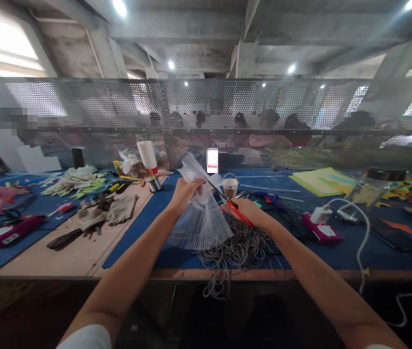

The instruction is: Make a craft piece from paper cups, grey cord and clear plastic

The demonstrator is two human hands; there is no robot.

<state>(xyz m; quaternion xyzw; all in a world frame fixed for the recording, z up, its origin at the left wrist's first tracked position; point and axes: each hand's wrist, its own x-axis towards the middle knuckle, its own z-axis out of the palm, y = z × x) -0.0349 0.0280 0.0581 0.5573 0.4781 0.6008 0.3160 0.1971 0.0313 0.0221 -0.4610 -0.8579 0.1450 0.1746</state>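
Gathered at its middle in my left hand point(188, 194) is a sheer white pleated mesh point(202, 225); its folds fan out below my fingers and a smaller part flares above. My left fingers are closed around the bunched part. My right hand point(246, 212) grips a pair of scissors point(240, 213) with red handles. Their dark blades point up and left, beside the upper part of the mesh; whether they touch it I cannot tell. Under my right hand lies a tangled heap of grey cord point(240, 242), some of it hanging over the table edge.
A paper cup with a handle point(230, 186) and a lit phone point(212, 161) stand behind my hands. Stacked cups point(148, 157) and work gloves point(122, 209) are at left. To the right are a purple power strip point(321, 229), coloured sheets point(322, 182) and a clear jar point(369, 194). A perforated screen point(191, 106) runs behind.
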